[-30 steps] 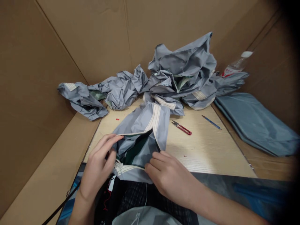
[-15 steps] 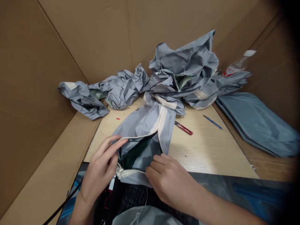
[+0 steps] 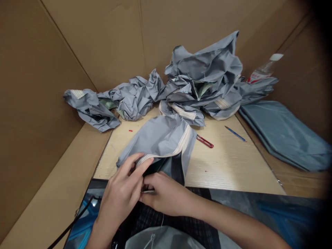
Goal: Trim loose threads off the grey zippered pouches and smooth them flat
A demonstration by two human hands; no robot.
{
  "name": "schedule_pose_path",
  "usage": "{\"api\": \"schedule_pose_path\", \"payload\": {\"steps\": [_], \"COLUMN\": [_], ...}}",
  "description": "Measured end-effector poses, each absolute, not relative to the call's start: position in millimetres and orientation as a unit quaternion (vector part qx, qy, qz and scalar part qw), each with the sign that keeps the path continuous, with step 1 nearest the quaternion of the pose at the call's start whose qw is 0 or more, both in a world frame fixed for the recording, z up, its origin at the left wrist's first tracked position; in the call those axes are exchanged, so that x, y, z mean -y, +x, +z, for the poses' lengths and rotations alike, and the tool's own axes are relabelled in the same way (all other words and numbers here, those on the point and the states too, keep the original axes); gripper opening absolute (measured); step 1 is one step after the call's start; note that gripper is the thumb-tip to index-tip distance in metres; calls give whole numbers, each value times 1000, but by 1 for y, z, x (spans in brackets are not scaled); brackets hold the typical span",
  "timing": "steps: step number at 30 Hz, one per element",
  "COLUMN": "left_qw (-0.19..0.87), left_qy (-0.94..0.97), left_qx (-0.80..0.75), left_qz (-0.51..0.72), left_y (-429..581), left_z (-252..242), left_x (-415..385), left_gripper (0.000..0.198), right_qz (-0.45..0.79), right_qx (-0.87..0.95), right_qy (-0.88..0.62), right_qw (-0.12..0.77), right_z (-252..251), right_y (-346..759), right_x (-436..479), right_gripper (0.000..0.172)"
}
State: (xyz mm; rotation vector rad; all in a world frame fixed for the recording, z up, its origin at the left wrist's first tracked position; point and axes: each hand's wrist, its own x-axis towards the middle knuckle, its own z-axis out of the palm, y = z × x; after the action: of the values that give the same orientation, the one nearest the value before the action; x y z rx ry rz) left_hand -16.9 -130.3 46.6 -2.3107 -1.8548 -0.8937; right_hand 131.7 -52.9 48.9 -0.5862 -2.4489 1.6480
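A grey fabric pouch (image 3: 160,133) with a white zipper (image 3: 184,138) lies over the table's near edge, its zipper parted around a dark inside. My left hand (image 3: 121,190) grips the upper zipper edge at the left, index and middle fingers on top of the cloth. Close beside it, my right hand (image 3: 168,195) is closed at the lower edge of the opening, thumb and index finger pinching the cloth there. The fingertips of both hands nearly meet and partly hide what lies between them. A thin pale thread hangs below my right hand.
Crumpled grey fabric pieces (image 3: 137,97) line the back. Red thread snips (image 3: 205,141) and a blue pencil (image 3: 235,134) lie on the table (image 3: 223,169). A folded blue-grey cloth (image 3: 285,135) and a plastic bottle (image 3: 261,71) are at right. Cardboard walls (image 3: 103,38) enclose the table.
My right hand has moved left along the lower edge to meet my left hand. My left hand has shifted slightly right. The pouch opening has narrowed and its zipper has swung right.
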Motion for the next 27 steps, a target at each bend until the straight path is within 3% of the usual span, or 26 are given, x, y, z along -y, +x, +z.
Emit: {"api": "schedule_pose_path", "payload": {"steps": [22,27], "left_qw": [-10,-25], "left_qy": [-731,-680], "left_qx": [607,637], "left_qz": [-313,-364], "left_y": [-17,-22], "left_z": [41,39], "left_x": [131,129], "left_gripper": [55,46], "right_qz": [602,544], "right_qx": [773,811], "right_qy": [-197,-215], "right_qw": [4,-13], "right_z": [36,52], "right_y": [129,131], "right_x": [50,48], "right_gripper": [10,11]}}
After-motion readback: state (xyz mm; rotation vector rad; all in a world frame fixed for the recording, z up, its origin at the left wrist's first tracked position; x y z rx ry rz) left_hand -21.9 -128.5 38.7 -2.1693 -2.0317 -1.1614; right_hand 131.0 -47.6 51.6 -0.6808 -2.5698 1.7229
